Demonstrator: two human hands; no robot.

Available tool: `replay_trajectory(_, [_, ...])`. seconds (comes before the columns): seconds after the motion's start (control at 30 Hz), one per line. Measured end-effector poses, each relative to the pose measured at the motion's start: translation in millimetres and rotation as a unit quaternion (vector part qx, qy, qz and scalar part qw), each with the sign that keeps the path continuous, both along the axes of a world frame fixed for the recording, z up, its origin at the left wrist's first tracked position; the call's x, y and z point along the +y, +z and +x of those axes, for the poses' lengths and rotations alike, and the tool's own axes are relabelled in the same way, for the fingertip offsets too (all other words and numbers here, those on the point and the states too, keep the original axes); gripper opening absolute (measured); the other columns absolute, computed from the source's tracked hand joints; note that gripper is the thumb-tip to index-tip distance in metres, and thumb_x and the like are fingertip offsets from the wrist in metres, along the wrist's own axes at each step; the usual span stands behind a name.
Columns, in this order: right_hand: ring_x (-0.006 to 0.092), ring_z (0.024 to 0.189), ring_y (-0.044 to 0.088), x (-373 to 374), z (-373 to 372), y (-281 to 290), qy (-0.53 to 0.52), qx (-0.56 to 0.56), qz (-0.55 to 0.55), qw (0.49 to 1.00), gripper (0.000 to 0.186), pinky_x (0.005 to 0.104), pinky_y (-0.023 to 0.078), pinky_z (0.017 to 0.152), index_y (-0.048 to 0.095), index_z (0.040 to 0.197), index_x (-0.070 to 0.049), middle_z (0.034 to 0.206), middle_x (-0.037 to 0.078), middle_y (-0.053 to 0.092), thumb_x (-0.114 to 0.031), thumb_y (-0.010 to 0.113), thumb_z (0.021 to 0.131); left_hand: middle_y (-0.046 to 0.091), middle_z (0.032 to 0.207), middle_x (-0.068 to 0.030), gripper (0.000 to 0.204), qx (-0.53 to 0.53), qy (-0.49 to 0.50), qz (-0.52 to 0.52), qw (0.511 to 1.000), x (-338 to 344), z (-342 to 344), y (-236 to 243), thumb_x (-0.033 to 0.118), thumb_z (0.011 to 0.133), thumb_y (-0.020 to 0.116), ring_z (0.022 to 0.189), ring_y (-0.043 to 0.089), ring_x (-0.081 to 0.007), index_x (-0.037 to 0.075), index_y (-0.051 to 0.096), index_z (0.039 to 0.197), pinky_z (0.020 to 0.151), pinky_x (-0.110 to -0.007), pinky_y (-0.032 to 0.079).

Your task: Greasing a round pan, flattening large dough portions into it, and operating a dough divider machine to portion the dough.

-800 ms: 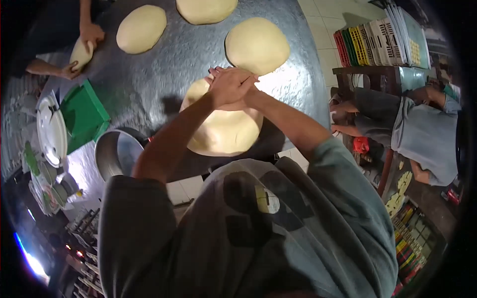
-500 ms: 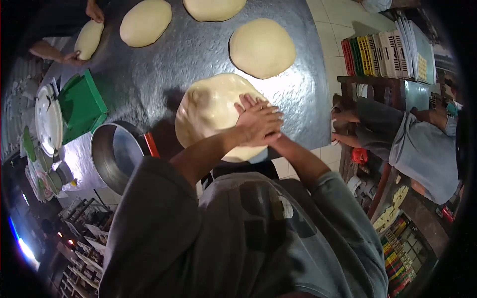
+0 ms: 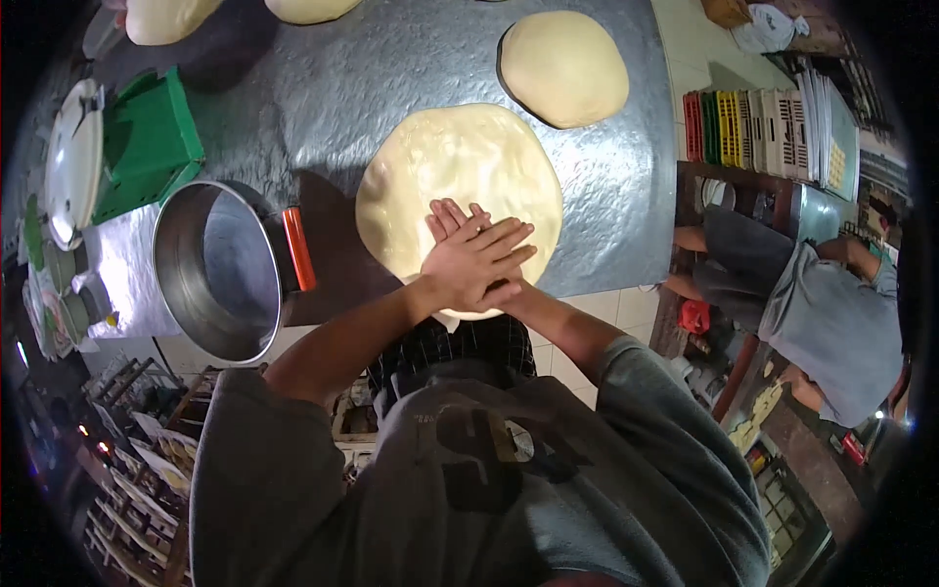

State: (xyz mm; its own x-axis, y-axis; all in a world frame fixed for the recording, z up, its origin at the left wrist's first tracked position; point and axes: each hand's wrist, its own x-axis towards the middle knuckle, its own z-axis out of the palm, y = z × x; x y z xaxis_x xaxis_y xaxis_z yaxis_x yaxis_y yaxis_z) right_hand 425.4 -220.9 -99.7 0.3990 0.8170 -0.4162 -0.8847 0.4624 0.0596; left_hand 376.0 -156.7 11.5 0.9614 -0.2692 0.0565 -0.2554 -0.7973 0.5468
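A wide, flattened round of pale dough [image 3: 479,157] lies near the table's front edge, its top glossy and dimpled. My left hand [image 3: 471,262] rests flat over my right hand, fingers stretched to the right. Beneath it, my right hand [image 3: 447,216] presses on the near part of the dough; its fingertips poke out at the upper left, while its palm is hidden. Neither hand grips anything. Beyond, to the right, sits a smooth, thicker dough ball [image 3: 565,70].
More dough rounds [image 3: 171,18] lie along the table's far side. At left stand a steel pot [image 3: 217,274] with an orange-red handle, a green tray [image 3: 147,147] and a white lid [image 3: 75,161]. Stacked crates [image 3: 748,127] and a person in grey [image 3: 831,313] are at right.
My stacked hands have shifted left and nearer on the dough, which now shows rounder and flatter. The whole view has shifted, and the co-worker's hands at upper left have left the picture.
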Motion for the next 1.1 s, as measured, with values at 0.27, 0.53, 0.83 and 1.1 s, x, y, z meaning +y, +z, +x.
replay_trajectory(0.27, [0.0304, 0.142, 0.015, -24, -7, 25, -0.199, 0.731, 0.322, 0.567, 0.066, 0.0469, 0.014, 0.115, 0.028, 0.141, -0.004, 0.150, 0.019, 0.022, -0.047, 0.037, 0.092, 0.030, 0.150, -0.0096, 0.051, -0.007, 0.031, -0.014, 0.999, -3, -6, 11, 0.045, 0.088, 0.045, 0.138, 0.026, -0.0247, 0.020, 0.054, 0.131, 0.111, -0.048, 0.013])
replay_trajectory(0.53, [0.0306, 0.143, 0.009, -26, 79, 79, -0.201, 0.913, 0.351, 0.058, 0.070, 0.0478, 0.011, 0.114, 0.026, 0.145, -0.009, 0.152, 0.018, 0.016, -0.049, 0.042, 0.091, 0.040, 0.140, -0.0210, 0.050, -0.167, 0.444, -0.076, 0.877, 39, 25, 37, 0.042, 0.091, 0.045, 0.129, 0.039, -0.0339, 0.014, 0.051, 0.132, 0.107, -0.050, 0.027])
replay_trajectory(0.83, [0.0230, 0.106, 0.057, 46, 199, 174, -0.453, 0.759, 0.271, -0.381, 0.056, 0.0348, 0.043, 0.093, 0.054, 0.125, -0.004, 0.116, 0.019, 0.060, -0.048, 0.051, 0.090, 0.044, 0.136, -0.0212, 0.058, 0.229, 0.370, -0.180, 0.882, 122, 23, 64, 0.047, 0.092, 0.046, 0.126, 0.041, -0.0369, 0.012, 0.040, 0.138, 0.102, -0.044, 0.035])
replay_trajectory(1.1, [0.0143, 0.093, 0.062, -69, 159, 101, -0.094, 0.691, 0.478, -0.535, 0.033, 0.0271, 0.047, 0.084, 0.062, 0.108, 0.001, 0.099, 0.011, 0.067, -0.028, 0.058, 0.092, 0.058, 0.115, -0.0258, 0.081, 0.252, 0.562, -0.121, 0.778, 107, 15, 6, 0.057, 0.066, 0.072, 0.110, 0.056, -0.0370, 0.001, 0.054, 0.122, 0.092, -0.041, 0.046])
